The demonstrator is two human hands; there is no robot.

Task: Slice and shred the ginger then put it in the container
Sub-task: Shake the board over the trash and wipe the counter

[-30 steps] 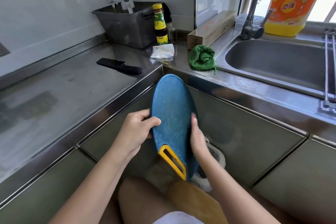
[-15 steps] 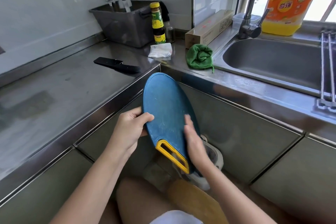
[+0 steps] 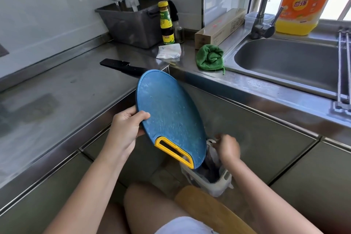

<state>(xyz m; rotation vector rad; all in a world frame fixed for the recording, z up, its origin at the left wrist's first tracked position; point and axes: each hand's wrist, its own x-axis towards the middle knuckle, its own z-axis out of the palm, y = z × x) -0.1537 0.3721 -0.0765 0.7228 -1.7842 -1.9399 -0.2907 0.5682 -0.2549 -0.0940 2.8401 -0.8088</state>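
A blue oval cutting board (image 3: pixel 171 112) with a yellow handle slot (image 3: pixel 174 150) is tilted steeply, handle end down, over a white waste bin (image 3: pixel 224 178) lined with a plastic bag on the floor. My left hand (image 3: pixel 126 127) grips the board's left edge, thumb on the top face. To the right of the board's lower end, my right hand (image 3: pixel 227 148) is blurred above the bin's bag, fingers bent; I cannot tell whether it holds anything. A black knife (image 3: pixel 121 64) lies on the steel counter behind the board. No ginger shows.
A grey tub (image 3: pixel 133 23), sauce bottle (image 3: pixel 167 23), crumpled white wrapper (image 3: pixel 169 51), long cardboard box (image 3: pixel 220 26) and green cloth (image 3: pixel 209 57) sit at the counter's back corner. The sink (image 3: pixel 284 62), faucet (image 3: pixel 263 5) and yellow detergent jug (image 3: pixel 303 0) are at the right.
My right hand has left the board's face and dropped to the right, over the bin. The board has turned flatter, its face more toward me, with the left hand's grip unchanged.
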